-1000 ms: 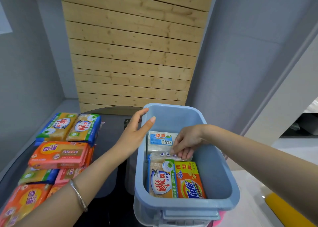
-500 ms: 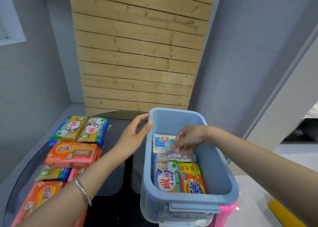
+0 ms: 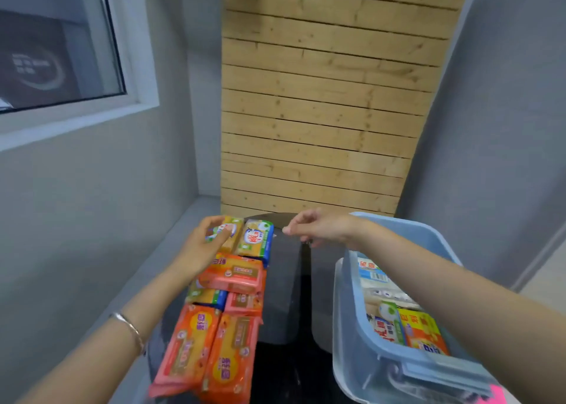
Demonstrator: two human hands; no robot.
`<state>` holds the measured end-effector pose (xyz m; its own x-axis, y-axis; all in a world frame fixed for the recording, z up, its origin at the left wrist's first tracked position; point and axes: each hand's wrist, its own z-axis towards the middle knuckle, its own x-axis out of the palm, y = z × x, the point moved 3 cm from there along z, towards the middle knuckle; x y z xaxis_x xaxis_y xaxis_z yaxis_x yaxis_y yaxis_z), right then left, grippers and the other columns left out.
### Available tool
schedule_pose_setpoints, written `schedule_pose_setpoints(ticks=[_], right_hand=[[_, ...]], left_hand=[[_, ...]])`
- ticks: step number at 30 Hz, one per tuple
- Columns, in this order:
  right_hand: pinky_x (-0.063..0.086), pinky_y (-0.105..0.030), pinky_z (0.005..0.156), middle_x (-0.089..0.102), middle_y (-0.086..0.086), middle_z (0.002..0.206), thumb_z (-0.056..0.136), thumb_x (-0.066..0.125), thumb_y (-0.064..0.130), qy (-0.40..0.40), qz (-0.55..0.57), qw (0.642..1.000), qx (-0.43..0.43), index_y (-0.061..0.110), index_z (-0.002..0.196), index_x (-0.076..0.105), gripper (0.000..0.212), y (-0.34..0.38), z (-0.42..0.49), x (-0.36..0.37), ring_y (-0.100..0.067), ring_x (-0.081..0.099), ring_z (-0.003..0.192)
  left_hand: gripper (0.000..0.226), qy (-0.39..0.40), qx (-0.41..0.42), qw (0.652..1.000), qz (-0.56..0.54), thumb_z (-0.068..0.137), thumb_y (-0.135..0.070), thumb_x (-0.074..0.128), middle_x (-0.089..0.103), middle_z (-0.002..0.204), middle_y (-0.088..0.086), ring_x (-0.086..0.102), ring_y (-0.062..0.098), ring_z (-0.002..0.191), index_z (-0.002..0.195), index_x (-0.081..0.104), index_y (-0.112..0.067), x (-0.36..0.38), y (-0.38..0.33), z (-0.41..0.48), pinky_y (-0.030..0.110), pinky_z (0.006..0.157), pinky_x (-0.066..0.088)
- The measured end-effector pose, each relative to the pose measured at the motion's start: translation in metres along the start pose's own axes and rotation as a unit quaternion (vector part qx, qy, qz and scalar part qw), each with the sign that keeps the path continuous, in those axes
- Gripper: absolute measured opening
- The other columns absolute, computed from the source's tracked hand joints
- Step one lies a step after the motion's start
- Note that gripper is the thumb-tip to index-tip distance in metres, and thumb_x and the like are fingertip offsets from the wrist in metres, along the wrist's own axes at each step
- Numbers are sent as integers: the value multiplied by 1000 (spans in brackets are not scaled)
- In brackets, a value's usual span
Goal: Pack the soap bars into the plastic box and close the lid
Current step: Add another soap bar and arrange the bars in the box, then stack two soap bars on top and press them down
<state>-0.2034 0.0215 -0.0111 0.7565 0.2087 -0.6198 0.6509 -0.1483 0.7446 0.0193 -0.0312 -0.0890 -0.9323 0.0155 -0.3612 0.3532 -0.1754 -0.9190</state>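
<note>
Yellow-wrapped soap next: we fetch another pack for the box

Our left hand [image 3: 203,247] rests spread on the far-left yellow soap pack [image 3: 228,232], not yet gripping; our right hand [image 3: 318,227] hovers near, loosely curled and empty. We should pinch one pack by its long sides, leaving the orange soap packs [image 3: 211,348] undisturbed. To the right, the blue plastic box [image 3: 407,229] holds several soap bars [image 3: 407,330], with room left
</note>
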Motion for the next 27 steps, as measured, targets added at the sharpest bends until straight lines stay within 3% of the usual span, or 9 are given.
schedule_pose_setpoints(ticks=[4, 8, 10, 14, 18, 21, 23, 24, 27], right_hand=[[50, -35, 95, 60, -4, 122, 87, 64, 39, 2, 55, 996, 68, 11, 120, 58, 44, -1, 37, 37, -18, 56, 107], [49, -36, 92, 57, -10, 136, 84, 68, 38, -11, 101, 986, 135, 8, 131, 51, 59, -10, 70, 61, -25, 54, 123], [48, -39, 94, 53, -11, 140, 82, 71, 36, -14, 119, 979, 164, 7, 135, 47, 65, -17, 84, 68, -27, 51, 127], [51, -36, 87, 59, -11, 131, 78, 75, 31, -1, 150, 965, 215, 7, 129, 50, 61, -29, 105, 76, -23, 60, 108], [54, -37, 83, 61, -13, 125, 78, 76, 29, -13, 196, 953, 229, 7, 124, 52, 57, -39, 122, 78, -25, 61, 110], [51, -29, 59, 66, -11, 116, 80, 74, 29, -7, 208, 951, 229, 9, 108, 57, 38, -40, 127, 84, -17, 64, 83], [48, -26, 53, 68, -10, 117, 81, 73, 28, -9, 204, 953, 225, 12, 89, 55, 25, -40, 129, 87, -13, 62, 72], [50, -26, 56, 68, -10, 117, 80, 74, 27, -12, 203, 954, 218, 12, 88, 55, 25, -40, 131, 87, -14, 64, 74], [56, -33, 78, 67, -15, 121, 78, 77, 22, -18, 222, 955, 196, 2, 112, 58, 44, -37, 129, 83, -23, 67, 102]], left_hand=[[47, 13, -61, 998, -4, 92, -27, 55, 49, 135, 12, 53, 19, 106, 133, 41, -8, -11, 25, 10, 22, 76, 43], [63, 27, -74, 996, 43, 91, -32, 55, 36, 147, 15, 46, 25, 123, 142, 29, -7, -9, 45, 32, 27, 88, 37], [67, 49, -125, 991, 2, 92, -36, 52, 37, 147, 14, 51, 20, 113, 145, 23, -8, -6, 53, 45, 28, 86, 41], [51, 58, -190, 979, -34, 95, -33, 47, 57, 128, 18, 62, 27, 103, 135, 41, -2, 1, 72, 69, 35, 86, 51], [40, 79, -220, 970, -60, 96, -30, 45, 65, 116, 17, 64, 21, 85, 127, 49, -4, 7, 84, 79, 25, 64, 51], [40, 64, -211, 972, -78, 94, -30, 50, 66, 115, 15, 65, 20, 81, 128, 49, -8, 10, 88, 83, 24, 58, 51], [40, 45, -199, 975, -88, 92, -28, 54, 67, 110, 13, 65, 17, 74, 126, 51, -8, 10, 87, 85, 23, 54, 50], [40, 36, -197, 975, -96, 91, -27, 56, 67, 105, 12, 64, 15, 70, 125, 52, -8, 10, 86, 85, 22, 50, 50], [40, 26, -204, 970, -133, 90, -22, 59, 65, 95, 11, 63, 11, 65, 125, 54, -6, 5, 78, 83, 16, 39, 49]])
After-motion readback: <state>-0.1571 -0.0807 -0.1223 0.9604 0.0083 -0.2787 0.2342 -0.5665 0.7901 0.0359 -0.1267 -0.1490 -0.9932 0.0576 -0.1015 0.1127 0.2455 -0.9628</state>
